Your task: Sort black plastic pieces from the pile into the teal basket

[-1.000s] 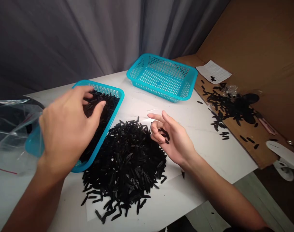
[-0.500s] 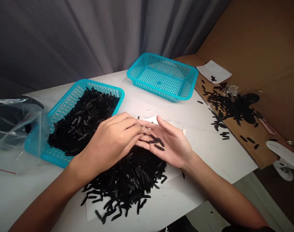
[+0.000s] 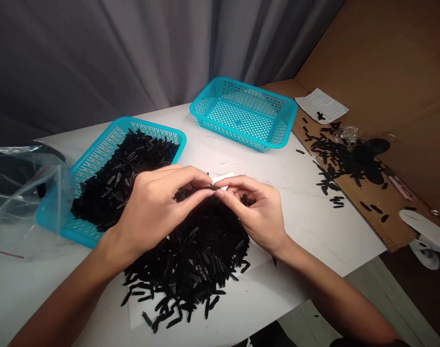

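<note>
Thumb and fingers of my left hand (image 3: 162,202) are pinched on a small dark strip (image 3: 209,188), and my right hand (image 3: 259,207) pinches its other end. The fingertips of both hands nearly meet. Below them a large heap of black pieces (image 3: 194,260) spreads over white paper on the table. To the left, a blue basket (image 3: 97,149) holds many similar black pieces. Whether other pieces lie inside my curled right fingers is hard to tell; dark shapes show near them.
An empty blue basket (image 3: 237,123) stands at the back. A clear plastic bag (image 3: 28,202) lies at the left. On cardboard (image 3: 379,217) at the right are scattered black pieces, a white sheet (image 3: 323,106) and a pink cutter (image 3: 402,188). A grey curtain hangs behind.
My right hand has turned from palm up, with several black pieces on it, to a pinch. My left fingertips now grip a strip together with it.
</note>
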`<state>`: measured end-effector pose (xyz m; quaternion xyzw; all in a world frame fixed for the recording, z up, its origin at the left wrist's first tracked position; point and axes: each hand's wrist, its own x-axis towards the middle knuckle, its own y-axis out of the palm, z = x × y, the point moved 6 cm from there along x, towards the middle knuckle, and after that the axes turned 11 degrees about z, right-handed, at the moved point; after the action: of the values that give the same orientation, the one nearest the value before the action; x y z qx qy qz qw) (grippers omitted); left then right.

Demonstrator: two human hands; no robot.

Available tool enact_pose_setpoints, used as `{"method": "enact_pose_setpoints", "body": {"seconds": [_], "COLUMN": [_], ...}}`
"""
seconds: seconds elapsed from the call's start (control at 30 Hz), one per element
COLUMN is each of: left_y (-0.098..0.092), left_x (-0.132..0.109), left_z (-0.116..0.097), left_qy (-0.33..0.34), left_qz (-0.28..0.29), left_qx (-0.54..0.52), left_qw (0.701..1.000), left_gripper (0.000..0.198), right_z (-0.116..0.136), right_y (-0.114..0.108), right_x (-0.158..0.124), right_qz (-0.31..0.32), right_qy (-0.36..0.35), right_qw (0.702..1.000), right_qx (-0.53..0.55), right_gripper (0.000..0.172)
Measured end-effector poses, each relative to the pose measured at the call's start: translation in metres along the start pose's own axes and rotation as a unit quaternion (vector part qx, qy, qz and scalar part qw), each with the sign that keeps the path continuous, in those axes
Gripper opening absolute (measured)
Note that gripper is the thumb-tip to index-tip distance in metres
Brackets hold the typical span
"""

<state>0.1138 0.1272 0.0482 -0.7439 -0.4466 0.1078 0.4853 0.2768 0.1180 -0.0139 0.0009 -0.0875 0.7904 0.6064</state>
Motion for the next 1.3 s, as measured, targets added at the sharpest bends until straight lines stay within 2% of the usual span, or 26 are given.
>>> {"method": "enact_pose_setpoints", "body": {"seconds": [0.2,0.47,0.73,0.87,0.93,1.0,1.07,1.13,1.17,1.23,1.3], "left_y": [-0.004,-0.001,-0.006,-0.006,-0.005,-0.009,-0.021,-0.036,-0.040,-0.039,-0.020], "left_x": [-0.002,-0.005,-0.005,-0.004,-0.005,-0.007,-0.010,-0.015,-0.016,-0.014,-0.006], "left_z": [-0.003,-0.010,-0.014,-0.017,-0.017,-0.010,0.005,0.022,0.027,0.028,0.016], "left_qy": [0.045,0.065,0.103,0.111,0.114,0.092,0.019,-0.083,-0.117,-0.122,-0.054], "left_qz": [-0.007,-0.018,-0.064,-0.070,-0.063,-0.083,-0.147,-0.219,-0.235,-0.215,-0.118], "left_qx": [0.060,0.092,0.105,0.109,0.109,0.133,0.199,0.273,0.290,0.278,0.207], "left_qw": [0.997,0.994,0.987,0.985,0.985,0.983,0.969,0.933,0.920,0.928,0.970], "left_gripper": [0.008,0.014,0.013,0.007,0.006,0.006,0.008,0.021,0.034,0.044,0.031], "right_z": [0.008,0.009,0.006,-0.006,-0.011,-0.016,-0.022,-0.030,-0.034,-0.040,-0.040], "right_y": [-0.008,-0.009,-0.005,-0.001,0.002,0.005,0.008,0.011,0.012,0.015,0.019], "right_x": [-0.004,-0.004,-0.001,0.001,0.002,0.003,0.004,0.004,0.003,0.001,0.001], "right_qz": [-0.051,-0.059,-0.028,0.001,0.019,0.031,0.035,0.017,-0.001,-0.031,-0.032], "right_qy": [-0.042,-0.037,-0.018,0.034,0.060,0.088,0.133,0.191,0.219,0.262,0.275], "right_qw": [0.997,0.997,0.998,0.985,0.969,0.946,0.911,0.860,0.832,0.784,0.763], "right_qx": [-0.050,-0.042,0.056,0.171,0.240,0.309,0.388,0.473,0.510,0.562,0.584], "right_gripper": [0.005,0.005,0.008,0.016,0.022,0.026,0.031,0.037,0.040,0.048,0.056]}}
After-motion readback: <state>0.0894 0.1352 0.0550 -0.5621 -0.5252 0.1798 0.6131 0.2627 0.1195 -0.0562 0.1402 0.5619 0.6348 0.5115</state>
